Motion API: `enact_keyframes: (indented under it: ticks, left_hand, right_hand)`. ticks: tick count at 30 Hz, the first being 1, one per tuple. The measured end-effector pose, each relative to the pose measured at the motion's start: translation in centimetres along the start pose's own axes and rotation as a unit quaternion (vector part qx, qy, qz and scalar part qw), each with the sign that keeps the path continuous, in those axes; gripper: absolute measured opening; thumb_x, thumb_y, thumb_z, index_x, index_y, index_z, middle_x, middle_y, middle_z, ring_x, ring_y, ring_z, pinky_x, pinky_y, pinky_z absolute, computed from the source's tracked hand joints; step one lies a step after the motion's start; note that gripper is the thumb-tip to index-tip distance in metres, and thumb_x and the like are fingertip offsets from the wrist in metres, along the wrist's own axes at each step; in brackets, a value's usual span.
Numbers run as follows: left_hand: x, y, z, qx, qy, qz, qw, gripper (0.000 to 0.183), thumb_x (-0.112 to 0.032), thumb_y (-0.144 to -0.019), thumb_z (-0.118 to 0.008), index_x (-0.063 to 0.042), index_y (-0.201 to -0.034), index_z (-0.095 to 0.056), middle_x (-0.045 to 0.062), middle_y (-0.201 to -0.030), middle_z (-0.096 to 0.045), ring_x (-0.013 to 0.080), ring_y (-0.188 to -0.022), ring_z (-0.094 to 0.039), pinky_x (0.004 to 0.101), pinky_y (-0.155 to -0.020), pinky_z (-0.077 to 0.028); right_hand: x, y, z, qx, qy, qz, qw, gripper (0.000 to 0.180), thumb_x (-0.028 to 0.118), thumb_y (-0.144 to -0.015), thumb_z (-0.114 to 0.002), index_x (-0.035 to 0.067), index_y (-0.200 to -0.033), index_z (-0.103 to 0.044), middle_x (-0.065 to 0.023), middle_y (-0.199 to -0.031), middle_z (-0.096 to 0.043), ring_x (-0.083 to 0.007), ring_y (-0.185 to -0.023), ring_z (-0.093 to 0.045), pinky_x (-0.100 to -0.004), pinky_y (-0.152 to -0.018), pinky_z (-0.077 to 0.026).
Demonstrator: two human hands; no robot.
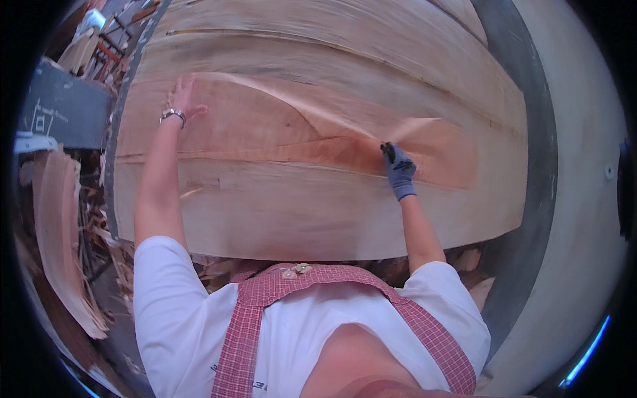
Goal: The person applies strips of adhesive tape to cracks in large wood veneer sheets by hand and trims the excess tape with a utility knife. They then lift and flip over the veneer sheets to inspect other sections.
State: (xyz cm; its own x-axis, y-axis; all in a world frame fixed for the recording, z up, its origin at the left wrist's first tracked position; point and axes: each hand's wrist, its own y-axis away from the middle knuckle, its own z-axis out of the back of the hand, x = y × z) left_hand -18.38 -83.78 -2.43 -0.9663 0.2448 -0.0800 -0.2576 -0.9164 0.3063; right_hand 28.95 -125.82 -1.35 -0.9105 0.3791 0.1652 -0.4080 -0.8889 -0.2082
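A reddish wood veneer sheet [249, 107] lies across a stack of paler veneer sheets [298, 209]. My left hand [185, 99], bare with a metal-band watch at the wrist, rests with fingers spread at the sheet's left part. In a grey-blue work glove with dark patches, my right hand [399, 166] is closed on the sheet towards its right end. The veneer creases and lifts around that fist, and a fold runs leftward from it. What lies inside the gloved fingers is hidden.
A dark board edge [540, 149] borders the stack on the right, beside a pale surface [587, 199]. On the left stand a bundle of veneer strips [59, 224] and a grey panel [64, 109] with markings. Wood scraps [107, 219] litter the floor.
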Motion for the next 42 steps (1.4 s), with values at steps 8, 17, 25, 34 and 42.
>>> enact_keyframes:
  ticks: [8, 17, 25, 34, 42]
  left_hand:
    - [2.3, -0.3, -1.2, -0.133, 0.027, -0.093, 0.986, 0.130, -0.050, -0.061, -0.086, -0.035, -0.154, 0.003, 0.022, -0.159, -0.009, 0.0436, -0.139, -0.033, 0.0575, -0.108, -0.035]
    - [-0.5, 1.0, -0.1, -0.046, 0.039, -0.061, 0.996, 0.130, -0.060, -0.059, -0.082, -0.035, -0.154, 0.002, 0.019, -0.160, -0.012, 0.0546, -0.134, -0.032, 0.0623, -0.103, -0.037]
    - [0.2, 0.2, 0.5, -0.016, -0.008, -0.050, 0.999, 0.120, -0.066, -0.063, -0.078, -0.032, -0.155, -0.009, 0.019, -0.159, -0.018, 0.0498, -0.137, -0.032, 0.0611, -0.105, -0.037]
    - [0.2, 0.1, 1.6, 0.005, -0.029, -0.048, 0.998, 0.121, -0.066, -0.063, -0.078, -0.028, -0.155, -0.009, 0.019, -0.158, -0.020, 0.0467, -0.137, -0.034, 0.0504, -0.109, -0.039]
    - [-1.4, 2.6, 2.6, 0.007, -0.011, -0.054, 0.998, 0.121, -0.063, -0.063, -0.079, -0.025, -0.155, -0.012, 0.019, -0.156, -0.023, 0.0439, -0.136, -0.037, 0.0525, -0.106, -0.041]
  right_hand:
    - [2.2, 14.8, 12.5, 0.081, -0.359, -0.355, 0.859, 0.018, 0.020, -0.091, -0.068, 0.004, -0.100, -0.069, 0.0016, -0.068, -0.060, -0.0104, -0.055, -0.053, -0.0276, -0.054, -0.043]
    - [2.8, 46.0, 21.2, 0.446, 0.296, -0.280, 0.797, 0.035, 0.044, -0.089, -0.058, 0.014, -0.103, -0.069, -0.0217, -0.092, -0.069, -0.0391, -0.082, -0.067, -0.0494, -0.069, -0.054]
    - [25.0, 9.9, 4.2, 0.150, -0.107, -0.157, 0.970, 0.066, 0.044, -0.087, -0.066, 0.013, -0.141, -0.044, -0.0165, -0.104, -0.068, -0.0336, -0.090, -0.067, -0.0387, -0.075, -0.051]
    - [21.3, 19.6, 4.3, -0.007, -0.215, -0.341, 0.915, 0.044, 0.037, -0.091, -0.065, 0.013, -0.128, -0.058, -0.0104, -0.080, -0.071, -0.0277, -0.067, -0.068, -0.0383, -0.063, -0.052]
    - [29.4, 16.3, -2.9, -0.096, -0.117, -0.122, 0.981, 0.022, 0.022, -0.091, -0.066, 0.009, -0.108, -0.068, -0.0150, -0.097, -0.069, -0.0288, -0.083, -0.069, -0.0376, -0.070, -0.053]
